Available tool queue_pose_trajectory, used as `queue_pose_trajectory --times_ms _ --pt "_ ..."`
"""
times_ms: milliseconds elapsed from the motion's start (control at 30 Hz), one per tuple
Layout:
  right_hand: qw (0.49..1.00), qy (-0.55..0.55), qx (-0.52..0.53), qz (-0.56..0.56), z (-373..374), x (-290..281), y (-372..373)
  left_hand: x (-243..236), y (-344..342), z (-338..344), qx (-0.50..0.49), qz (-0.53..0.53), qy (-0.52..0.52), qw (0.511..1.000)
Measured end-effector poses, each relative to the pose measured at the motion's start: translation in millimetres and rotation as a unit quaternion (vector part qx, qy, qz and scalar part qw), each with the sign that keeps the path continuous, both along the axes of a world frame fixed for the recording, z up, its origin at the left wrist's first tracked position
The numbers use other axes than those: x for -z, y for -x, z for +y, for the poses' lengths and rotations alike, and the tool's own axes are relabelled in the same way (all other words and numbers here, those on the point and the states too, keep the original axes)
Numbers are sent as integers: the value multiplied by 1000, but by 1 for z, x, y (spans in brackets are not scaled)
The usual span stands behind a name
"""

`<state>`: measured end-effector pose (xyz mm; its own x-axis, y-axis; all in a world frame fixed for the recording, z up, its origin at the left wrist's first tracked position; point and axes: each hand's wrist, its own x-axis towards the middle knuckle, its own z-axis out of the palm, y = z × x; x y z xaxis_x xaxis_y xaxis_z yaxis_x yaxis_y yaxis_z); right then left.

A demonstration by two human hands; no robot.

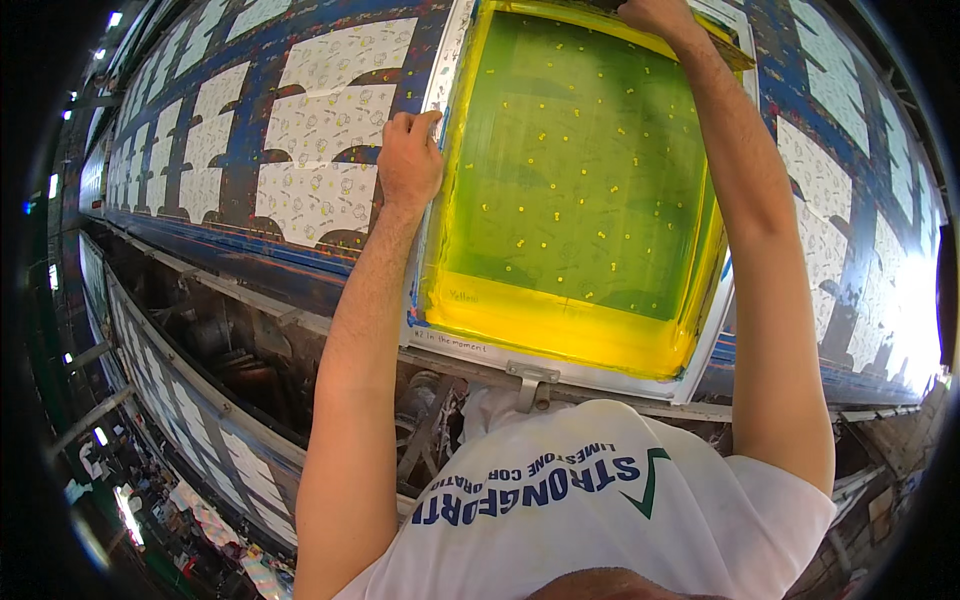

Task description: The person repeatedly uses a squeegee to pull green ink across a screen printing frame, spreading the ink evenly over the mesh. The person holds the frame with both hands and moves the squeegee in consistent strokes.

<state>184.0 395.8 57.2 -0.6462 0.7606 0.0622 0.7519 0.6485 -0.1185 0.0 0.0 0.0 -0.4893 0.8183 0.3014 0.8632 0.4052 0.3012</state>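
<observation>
Touching the white frame's [470,350] left edge, the left hand [411,160] had its fingers curled in, though whether they truly gripped it, I couldn't tell! Up at the far end, the right hand [655,15] was closed on a squeegee [737,52], a yellow-smeared bar slanting across the frame's top right corner and partly cut off by the picture's edge. Between the two arms sat the frame itself, flat on a long blue table [325,265], its green screen [585,190] dotted with little yellow marks, and look at that thick band of yellow ink [530,305] along the near end! A metal bracket [532,376] stood at the middle of the near edge, just ahead of the white shirt [570,500]. Out to both sides, rows of white pieces [335,120] with small drawings covered the table, while a strong glare [915,310] burned at the far right.
</observation>
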Motion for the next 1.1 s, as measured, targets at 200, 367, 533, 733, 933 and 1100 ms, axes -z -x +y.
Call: queue_pose_trajectory --times_ms 200,367,533,733,933,1100 --pt "997 -7 -80 -24 48 28 14 -1 -1 1 2 9 -14 1000" --pt "985 43 -162 -43 44 31 0 2 1 1 14 30 -19 999" --pt "990 36 -135 29 -52 19 -41 2 1 -1 17 23 -25 999" --pt "989 86 -71 -94 -205 -13 -100 12 7 -2 23 29 -38 999" --pt "987 139 -29 -76 -371 -23 -157 21 13 -2 35 31 -42 998" --pt "989 143 -4 -25 -471 -27 -184 22 14 -2 43 12 -37 998"
